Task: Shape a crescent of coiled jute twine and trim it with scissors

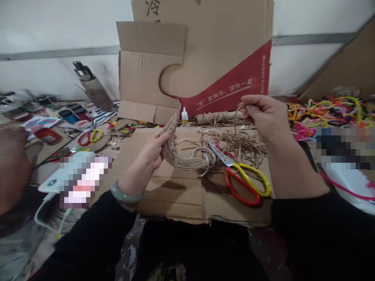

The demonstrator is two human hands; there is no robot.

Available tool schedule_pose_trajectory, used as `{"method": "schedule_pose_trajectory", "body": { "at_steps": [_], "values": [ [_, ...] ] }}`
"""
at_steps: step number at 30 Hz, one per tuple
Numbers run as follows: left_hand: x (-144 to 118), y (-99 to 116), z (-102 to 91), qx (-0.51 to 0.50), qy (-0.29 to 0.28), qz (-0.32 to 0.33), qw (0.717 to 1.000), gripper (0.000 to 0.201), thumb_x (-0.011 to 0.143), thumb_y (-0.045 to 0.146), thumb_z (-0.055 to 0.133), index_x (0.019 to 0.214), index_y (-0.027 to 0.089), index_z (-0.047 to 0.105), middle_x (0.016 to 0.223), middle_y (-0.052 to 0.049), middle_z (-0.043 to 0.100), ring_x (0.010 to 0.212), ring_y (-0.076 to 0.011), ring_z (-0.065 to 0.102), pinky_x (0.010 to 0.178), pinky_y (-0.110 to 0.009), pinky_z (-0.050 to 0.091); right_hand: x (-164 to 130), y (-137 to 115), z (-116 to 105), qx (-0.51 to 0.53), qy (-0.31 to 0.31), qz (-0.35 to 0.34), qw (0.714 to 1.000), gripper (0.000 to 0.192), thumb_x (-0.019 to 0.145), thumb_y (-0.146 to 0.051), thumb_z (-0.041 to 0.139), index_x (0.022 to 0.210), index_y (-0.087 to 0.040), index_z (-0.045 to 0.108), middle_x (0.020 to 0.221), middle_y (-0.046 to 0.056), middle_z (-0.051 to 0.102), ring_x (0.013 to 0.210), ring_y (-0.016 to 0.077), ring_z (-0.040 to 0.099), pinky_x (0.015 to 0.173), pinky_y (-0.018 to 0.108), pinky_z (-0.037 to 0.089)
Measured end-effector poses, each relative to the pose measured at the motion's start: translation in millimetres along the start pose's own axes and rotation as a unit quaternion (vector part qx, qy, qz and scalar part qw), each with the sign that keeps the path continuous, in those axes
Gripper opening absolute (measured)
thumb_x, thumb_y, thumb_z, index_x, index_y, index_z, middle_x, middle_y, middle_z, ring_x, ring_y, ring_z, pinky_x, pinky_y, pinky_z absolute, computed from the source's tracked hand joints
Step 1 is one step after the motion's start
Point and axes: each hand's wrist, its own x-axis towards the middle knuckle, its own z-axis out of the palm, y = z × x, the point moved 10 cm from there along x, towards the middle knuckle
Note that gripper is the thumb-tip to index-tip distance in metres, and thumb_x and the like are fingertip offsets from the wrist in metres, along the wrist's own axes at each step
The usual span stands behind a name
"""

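Observation:
My left hand [154, 150] is closed around one end of a curved crescent of brown twine rows [181, 160], holding it above a flattened cardboard sheet [166, 195]. Raised to the right, my right hand [265, 117] pinches a thin strand of brown twine [238, 113] between thumb and fingers. Scissors with one red and one yellow handle [246, 181] lie on the cardboard, blades slightly apart and pointing up-left. Behind them is a tangled heap of loose twine [246, 146]. A white strip [212, 154] curls beside the crescent's right end.
A small glue bottle [184, 116] and a twine roll [215, 117] stand before upright cardboard [219, 47]. At left are another pair of scissors [90, 136], a tilted water bottle [95, 88], a power bank [55, 181] and another person's arm [13, 164]. Colourful cords [336, 113] pile at right.

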Motion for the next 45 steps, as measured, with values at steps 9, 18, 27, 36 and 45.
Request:
{"method": "schedule_pose_trajectory", "body": {
  "at_steps": [9, 18, 27, 36, 45],
  "values": [
    [28.9, -38.1, 77.0, -0.017, -0.193, -0.052, 0.980, 0.026, 0.067, 0.022, 0.075, 0.090, 0.011, 0.065, 0.064, -0.003, 0.067, 0.054, -0.0123, 0.063, 0.053, -0.023, 0.052, -40.2, 22.6, 99.9, -0.075, -0.202, 0.020, 0.976, 0.024, 0.075, -0.016, 0.052, 0.090, -0.016, 0.071, 0.075, 0.002, 0.070, 0.052, 0.0105, 0.055, 0.054, 0.026, 0.046],
    [42.4, -56.7, 43.0, 0.005, -0.077, -0.102, 0.992, 0.012, 0.076, 0.019, 0.066, 0.084, 0.011, 0.064, 0.059, -0.004, 0.066, 0.052, -0.0130, 0.063, 0.049, -0.022, 0.051, -0.5, 32.6, 22.7, -0.324, -0.035, -0.116, 0.938, 0.038, 0.079, -0.015, 0.046, 0.109, -0.015, 0.068, 0.116, 0.012, 0.068, 0.110, 0.0243, 0.060, 0.097, 0.038, 0.044],
    [50.0, -48.7, 27.4, -0.007, -0.061, -0.071, 0.996, 0.008, 0.074, 0.014, 0.066, 0.076, 0.013, 0.058, 0.058, 0.001, 0.063, 0.049, -0.0115, 0.061, 0.044, -0.021, 0.051, 12.4, 155.8, -48.8, -0.629, -0.191, 0.133, 0.742, 0.041, 0.081, -0.021, 0.045, 0.113, -0.023, 0.070, 0.108, 0.014, 0.071, 0.099, 0.0307, 0.065, 0.079, 0.040, 0.049],
    [50.3, -41.8, 24.3, 0.008, -0.061, -0.056, 0.997, 0.018, 0.068, 0.019, 0.073, 0.076, 0.013, 0.059, 0.059, 0.001, 0.064, 0.048, -0.0096, 0.060, 0.045, -0.018, 0.050, 10.9, 144.5, -47.6, -0.618, -0.139, 0.087, 0.769, 0.031, 0.084, -0.023, 0.046, 0.099, -0.017, 0.072, 0.102, 0.016, 0.071, 0.101, 0.0312, 0.062, 0.083, 0.044, 0.047],
    [45.4, -35.5, 26.9, 0.002, -0.064, -0.047, 0.997, 0.014, 0.070, 0.018, 0.071, 0.076, 0.013, 0.059, 0.063, 0.001, 0.065, 0.051, -0.0097, 0.061, 0.045, -0.018, 0.051, 1.4, 66.9, -20.0, -0.243, -0.012, -0.008, 0.970, 0.011, 0.082, -0.024, 0.046, 0.088, -0.022, 0.056, 0.075, 0.003, 0.066, 0.066, 0.0158, 0.060, 0.068, 0.032, 0.048]
  ]
}}
